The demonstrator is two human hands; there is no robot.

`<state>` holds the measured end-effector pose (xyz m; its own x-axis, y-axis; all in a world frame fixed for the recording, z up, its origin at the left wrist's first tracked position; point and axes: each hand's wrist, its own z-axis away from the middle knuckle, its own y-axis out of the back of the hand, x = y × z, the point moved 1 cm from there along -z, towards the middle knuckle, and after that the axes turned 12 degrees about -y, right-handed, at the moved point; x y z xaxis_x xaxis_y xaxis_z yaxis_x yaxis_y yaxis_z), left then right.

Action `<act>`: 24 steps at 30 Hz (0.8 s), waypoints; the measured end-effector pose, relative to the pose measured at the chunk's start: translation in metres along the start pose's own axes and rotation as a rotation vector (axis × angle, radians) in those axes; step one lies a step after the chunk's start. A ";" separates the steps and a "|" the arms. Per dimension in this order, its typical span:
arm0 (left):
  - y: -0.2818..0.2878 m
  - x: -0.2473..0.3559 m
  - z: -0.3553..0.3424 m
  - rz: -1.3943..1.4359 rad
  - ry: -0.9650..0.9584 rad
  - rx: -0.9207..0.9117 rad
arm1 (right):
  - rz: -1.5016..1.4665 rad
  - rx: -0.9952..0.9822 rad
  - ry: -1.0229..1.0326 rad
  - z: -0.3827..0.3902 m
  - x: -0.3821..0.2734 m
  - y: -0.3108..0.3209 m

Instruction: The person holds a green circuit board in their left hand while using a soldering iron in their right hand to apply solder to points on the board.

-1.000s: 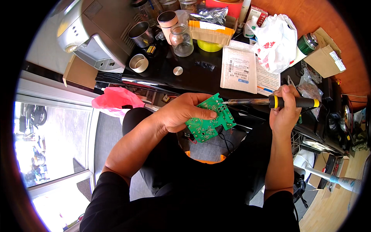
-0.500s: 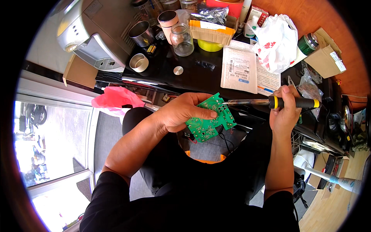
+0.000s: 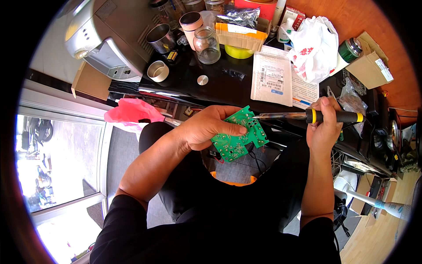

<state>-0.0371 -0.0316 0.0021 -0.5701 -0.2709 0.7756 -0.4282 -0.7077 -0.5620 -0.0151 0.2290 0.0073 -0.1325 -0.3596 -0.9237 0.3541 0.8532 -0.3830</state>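
Observation:
My left hand (image 3: 209, 127) grips a green circuit board (image 3: 239, 136) over my lap, thumb lying across its solder side. Black wires hang from the board's underside. My right hand (image 3: 324, 127) holds a soldering iron (image 3: 307, 116) with a black handle and yellow rings, lying level. The iron's metal tip touches the board's upper right edge. Both hands sit just in front of the black table's edge.
The black table (image 3: 211, 86) carries a glass jar (image 3: 206, 44), metal cups (image 3: 159, 37), a small tin (image 3: 157, 71), white packets (image 3: 270, 79), a white plastic bag (image 3: 312, 44) and a cardboard box (image 3: 239, 35). A silver appliance (image 3: 110, 35) stands at left. Pink cloth (image 3: 132, 110) lies beside my knee.

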 end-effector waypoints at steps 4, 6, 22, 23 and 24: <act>-0.001 0.000 0.000 -0.005 -0.007 -0.003 | 0.009 -0.013 -0.001 0.001 -0.002 -0.002; 0.000 -0.001 -0.001 -0.003 -0.004 -0.004 | 0.017 -0.005 -0.019 0.001 -0.002 -0.002; -0.001 0.001 0.000 0.000 0.009 -0.003 | -0.001 -0.001 -0.004 0.000 0.000 0.001; -0.001 0.001 0.000 -0.001 0.008 -0.003 | -0.003 0.001 -0.006 0.001 -0.001 0.000; -0.001 0.000 0.000 -0.002 0.007 -0.003 | -0.006 0.003 -0.007 0.001 -0.001 -0.001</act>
<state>-0.0369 -0.0313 0.0026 -0.5739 -0.2654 0.7747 -0.4314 -0.7061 -0.5615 -0.0145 0.2285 0.0082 -0.1278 -0.3673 -0.9213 0.3558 0.8501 -0.3882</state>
